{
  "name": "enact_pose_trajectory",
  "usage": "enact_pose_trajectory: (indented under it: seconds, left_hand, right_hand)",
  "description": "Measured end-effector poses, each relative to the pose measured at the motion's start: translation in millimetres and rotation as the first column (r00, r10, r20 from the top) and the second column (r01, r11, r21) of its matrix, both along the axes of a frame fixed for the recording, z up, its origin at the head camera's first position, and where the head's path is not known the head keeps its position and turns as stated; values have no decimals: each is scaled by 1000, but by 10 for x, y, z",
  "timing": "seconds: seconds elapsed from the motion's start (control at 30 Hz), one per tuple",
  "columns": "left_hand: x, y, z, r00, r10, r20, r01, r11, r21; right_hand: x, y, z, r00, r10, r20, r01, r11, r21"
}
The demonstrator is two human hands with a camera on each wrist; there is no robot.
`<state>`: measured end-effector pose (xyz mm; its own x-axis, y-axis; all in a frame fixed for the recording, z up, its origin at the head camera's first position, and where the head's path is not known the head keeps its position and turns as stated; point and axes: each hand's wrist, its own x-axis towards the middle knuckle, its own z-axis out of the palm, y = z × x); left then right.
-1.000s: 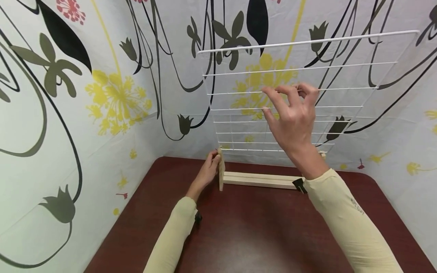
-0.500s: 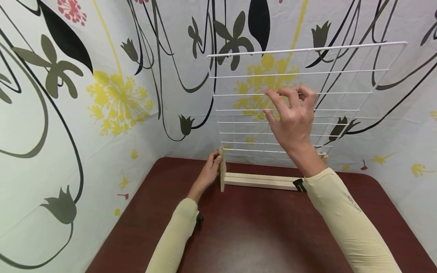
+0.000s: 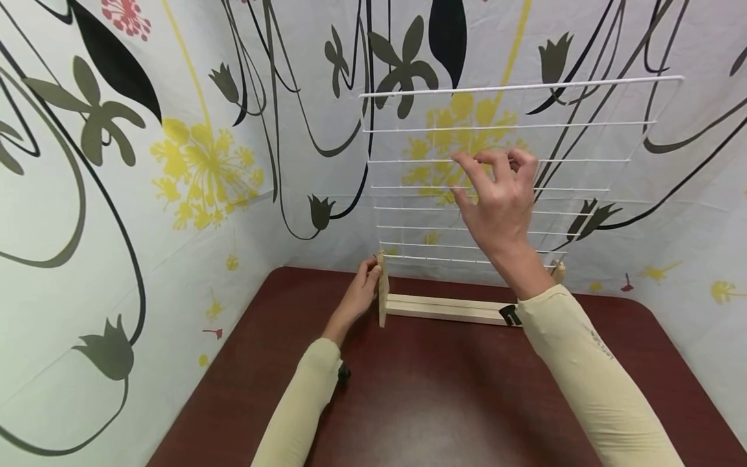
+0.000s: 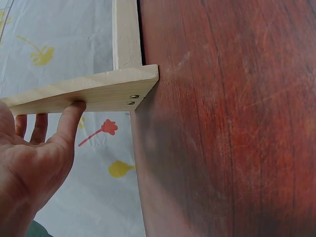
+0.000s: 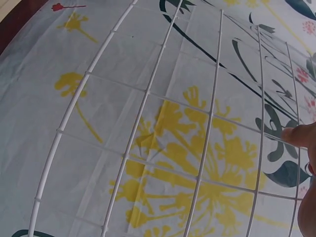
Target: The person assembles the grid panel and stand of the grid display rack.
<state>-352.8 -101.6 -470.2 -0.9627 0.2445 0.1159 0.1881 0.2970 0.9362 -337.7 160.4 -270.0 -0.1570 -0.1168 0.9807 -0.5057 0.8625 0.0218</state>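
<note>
In the head view a white wire rack (image 3: 420, 187) rises from a low wooden stand, its long bars running across. My right hand (image 3: 496, 201) is up at the wires, fingers bent, gripping the rack from the front. The right wrist view shows the grid (image 5: 211, 113) close up, with a fingertip (image 5: 291, 134) against a wire at the right edge. My left hand (image 3: 357, 292) grips the stand's left end board (image 3: 382, 301). Seen by the left wrist, one finger presses the board's outer face (image 4: 103, 96) while others pass behind its edge. Wooden crossbars (image 3: 449, 308) join the ends.
The stand is near the back of a dark red table (image 3: 420, 389). Patterned fabric (image 3: 280, 117) hangs close behind and at both sides. My right forearm (image 3: 589, 363) partly covers the right end post (image 3: 558, 271).
The rack's top bar has dropped in the head view and looks shorter, the rack leaning farther back. My right hand stays at the wires; the left hand keeps its hold on the end board.
</note>
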Motion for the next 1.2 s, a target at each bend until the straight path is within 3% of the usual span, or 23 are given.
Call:
enact_pose_trajectory:
  seconds: [0.2,0.3,0.7,0.87,1.2]
  left_hand:
    - [-126,2,-214,999,33,-37,-33,999,-6]
    - [-156,5,-258,997,48,-55,-49,999,-5]
    - [-165,18,-288,995,72,-69,-74,997,-28]
    - [-162,24,-297,996,58,-71,-60,998,-23]
    - [-140,42,-274,984,94,-154,-105,992,-65]
  right_hand:
    - [-23,25,-19,1000,-6,19,6,1000,-3]
    - [-28,33,-7,999,-9,32,9,1000,10]
    - [-88,111,20,991,-63,115,55,996,69]
    - [-140,156,-38,982,-101,159,86,992,96]
    - [-188,152,-200,974,-109,198,98,993,66]
